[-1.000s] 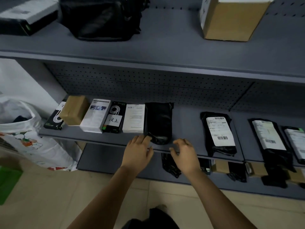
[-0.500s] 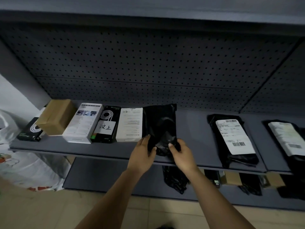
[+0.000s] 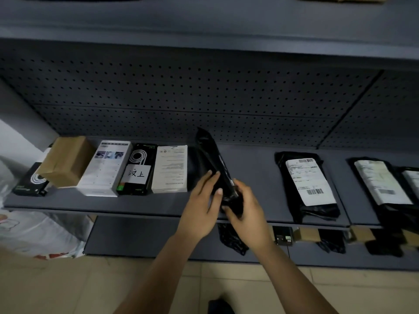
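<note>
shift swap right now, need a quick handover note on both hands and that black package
Left hand: open, its straight fingers press on the left face of the black package.
Right hand: curled round the package's near end.
Package: tipped up on its long edge over the middle shelf, just right of the white box, with its far end toward the pegboard.
Done: package is in hand and raised on edge.
Left: not yet set down. It likely goes flat in the gap between the white box and the labelled black parcel.
</note>
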{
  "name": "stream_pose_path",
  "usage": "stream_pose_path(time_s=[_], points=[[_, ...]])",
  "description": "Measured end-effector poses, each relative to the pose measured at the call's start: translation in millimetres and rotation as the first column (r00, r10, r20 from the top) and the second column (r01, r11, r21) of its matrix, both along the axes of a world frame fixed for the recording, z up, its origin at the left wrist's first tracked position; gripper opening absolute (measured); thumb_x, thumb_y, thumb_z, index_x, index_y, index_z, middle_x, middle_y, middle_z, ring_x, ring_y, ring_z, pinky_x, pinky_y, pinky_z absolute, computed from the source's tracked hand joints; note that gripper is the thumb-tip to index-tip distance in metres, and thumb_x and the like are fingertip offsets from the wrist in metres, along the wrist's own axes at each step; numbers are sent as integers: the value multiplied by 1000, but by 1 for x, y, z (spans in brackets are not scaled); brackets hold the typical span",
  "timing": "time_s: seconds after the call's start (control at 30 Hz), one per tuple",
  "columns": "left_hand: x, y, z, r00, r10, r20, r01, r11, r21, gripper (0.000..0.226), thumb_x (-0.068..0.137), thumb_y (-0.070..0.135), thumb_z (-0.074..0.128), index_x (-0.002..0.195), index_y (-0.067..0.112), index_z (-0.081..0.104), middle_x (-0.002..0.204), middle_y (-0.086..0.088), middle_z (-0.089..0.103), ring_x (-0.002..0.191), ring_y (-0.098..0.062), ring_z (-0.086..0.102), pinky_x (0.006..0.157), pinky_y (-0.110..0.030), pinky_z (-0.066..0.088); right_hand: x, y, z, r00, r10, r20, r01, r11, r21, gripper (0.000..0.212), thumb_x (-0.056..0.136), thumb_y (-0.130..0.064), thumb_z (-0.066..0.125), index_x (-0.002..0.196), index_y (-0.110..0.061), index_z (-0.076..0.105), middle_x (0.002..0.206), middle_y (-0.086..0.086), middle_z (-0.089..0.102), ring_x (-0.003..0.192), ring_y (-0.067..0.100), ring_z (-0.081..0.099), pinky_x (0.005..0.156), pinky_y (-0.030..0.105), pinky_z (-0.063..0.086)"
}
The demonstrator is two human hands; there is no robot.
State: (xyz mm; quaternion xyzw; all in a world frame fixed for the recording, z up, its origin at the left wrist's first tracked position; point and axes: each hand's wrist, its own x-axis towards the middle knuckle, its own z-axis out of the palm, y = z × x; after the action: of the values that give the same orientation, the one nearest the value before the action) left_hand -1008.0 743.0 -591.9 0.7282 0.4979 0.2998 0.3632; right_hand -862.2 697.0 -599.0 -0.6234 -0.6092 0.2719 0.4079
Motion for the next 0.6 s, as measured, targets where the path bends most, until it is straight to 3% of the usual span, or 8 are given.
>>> stream_pose_path(time_s=[0.13, 0.23, 0.37, 0.4, 0.5, 0.6], points=[[-14, 0, -3, 993, 72, -98, -84, 990, -117, 52, 102, 44, 34, 151, 24, 32, 158, 7, 24, 146, -11, 18, 112, -20, 15, -6, -2, -2, 998, 35, -61, -40, 995, -89, 45, 88, -16, 70, 131, -19, 56, 127, -8, 59, 118, 0, 54, 100, 13, 41], [-24, -5, -3, 989, 123, -82, -139, 962, -237, 55, 101, 46, 39, 150, 21, 31, 151, 1, 37, 139, -16, 33, 105, -22, 27, -4, 2, -1, 997, -37, -69, 24, 982, -185, 30, 95, -20, 60, 125, -20, 61, 125, -5, 61, 117, 7, 56, 102, 22, 43], [-31, -4, -12, 986, 164, -1, -156, 934, -321, 51, 98, 31, 54, 145, 23, 36, 136, 3, 52, 125, -16, 51, 98, -29, 44, -3, 19, -9, 992, -121, -31, 101, 923, -372, 40, 100, -24, 52, 138, -14, 49, 134, 6, 55, 123, 21, 51, 103, 28, 39], [-32, -3, -14, 984, 175, 31, -154, 929, -337, 55, 97, 24, 56, 146, 24, 33, 135, 6, 53, 123, -12, 51, 98, -27, 46, -3, 21, -12, 989, -133, -63, 96, 908, -409, 41, 100, -22, 52, 140, -13, 47, 132, 7, 57, 121, 22, 53, 100, 28, 41], [-30, -3, -14, 972, 210, 110, -152, 909, -388, 63, 95, 7, 55, 149, 23, 27, 126, 18, 51, 117, 0, 49, 88, -4, 40, -8, 21, -14, 977, -175, -122, 100, 882, -460, 37, 98, -16, 54, 135, -12, 51, 124, 7, 63, 114, 22, 59, 93, 26, 44], [-30, -7, -18, 946, 261, 190, -162, 893, -419, 66, 92, -2, 54, 148, 21, 29, 125, 19, 55, 123, -5, 52, 93, -11, 43, -11, 11, -9, 954, -260, -149, 175, 886, -429, 38, 93, -12, 61, 130, -13, 53, 119, 5, 66, 110, 20, 62, 97, 34, 49]])
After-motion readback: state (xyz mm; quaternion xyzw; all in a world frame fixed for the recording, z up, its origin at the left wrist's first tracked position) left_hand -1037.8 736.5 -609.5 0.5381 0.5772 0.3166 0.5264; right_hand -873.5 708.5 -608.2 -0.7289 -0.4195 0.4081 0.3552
